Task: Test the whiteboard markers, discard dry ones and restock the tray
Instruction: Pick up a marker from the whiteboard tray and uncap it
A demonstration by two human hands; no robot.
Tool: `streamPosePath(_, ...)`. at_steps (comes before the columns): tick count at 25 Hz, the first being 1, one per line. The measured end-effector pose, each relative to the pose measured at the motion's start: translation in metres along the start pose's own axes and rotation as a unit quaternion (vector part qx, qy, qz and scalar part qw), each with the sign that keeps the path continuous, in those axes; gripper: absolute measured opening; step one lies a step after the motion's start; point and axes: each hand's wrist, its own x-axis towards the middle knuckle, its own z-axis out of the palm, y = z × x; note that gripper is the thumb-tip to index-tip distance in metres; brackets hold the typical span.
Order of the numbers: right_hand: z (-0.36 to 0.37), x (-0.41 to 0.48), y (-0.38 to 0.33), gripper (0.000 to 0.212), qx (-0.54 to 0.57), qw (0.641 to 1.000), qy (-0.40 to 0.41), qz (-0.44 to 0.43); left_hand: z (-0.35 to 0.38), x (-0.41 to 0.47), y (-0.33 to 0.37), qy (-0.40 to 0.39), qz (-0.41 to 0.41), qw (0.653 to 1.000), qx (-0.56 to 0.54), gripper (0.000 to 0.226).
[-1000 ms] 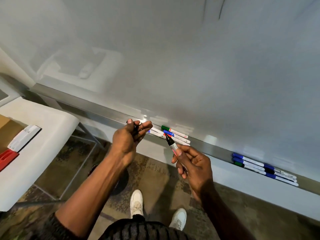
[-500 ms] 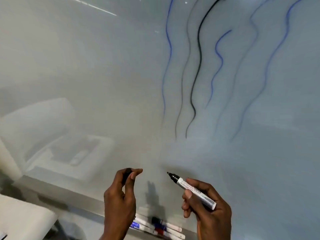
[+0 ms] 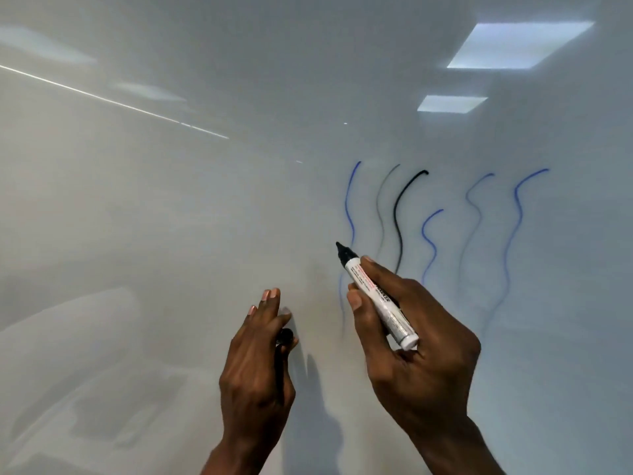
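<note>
head view is showing the right hand point(image 3: 411, 341) pinching a white whiteboard marker with a black tip point(image 3: 376, 296), pointing up at the shiny white whiteboard point(image 3: 171, 217) beside the wavy blue and black test lines point(image 3: 397, 217). the left hand point(image 3: 257, 365) is curling loosely around a small black cap point(image 3: 285, 336). to do this well, i think the tip should be pressing gently and sliding slowly, so a faint line is showing a dry one.

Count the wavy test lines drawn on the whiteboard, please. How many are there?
6. From left: a blue line partly behind the marker, a faint grey line, a bold black line, a short blue line, a faint blue-grey line, and a blue line farthest right.
</note>
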Motion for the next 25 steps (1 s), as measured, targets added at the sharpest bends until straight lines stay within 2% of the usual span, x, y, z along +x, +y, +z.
streamPosePath(4, 0.035, 0.045, 0.013, 0.03, -0.05, 0.995, 0.053, -0.065, 0.004, 0.003, -0.012, -0.027, 0.035, 0.999, 0.024, 0.037)
streamPosePath(12, 0.07, 0.084, 0.029, 0.031, -0.137, 0.985, 0.089, -0.062, 0.002, 0.009, -0.019, -0.005, 0.06, 0.998, 0.03, 0.03)
streamPosePath(17, 0.07, 0.055, 0.027, 0.027, -0.188, 0.977, 0.032, -0.099, 0.001, 0.008, -0.025, -0.019, 0.052, 0.998, 0.007, 0.037)
streamPosePath(23, 0.047, -0.04, 0.03, 0.025, -0.198, 0.977, -0.045, -0.071, -0.001, 0.007, -0.024, -0.021, 0.022, 0.998, -0.055, 0.048)
streamPosePath(25, 0.042, -0.07, 0.029, 0.025, -0.204, 0.975, -0.064, -0.057, 0.0, 0.005, -0.024, -0.013, 0.017, 0.998, -0.065, 0.039)
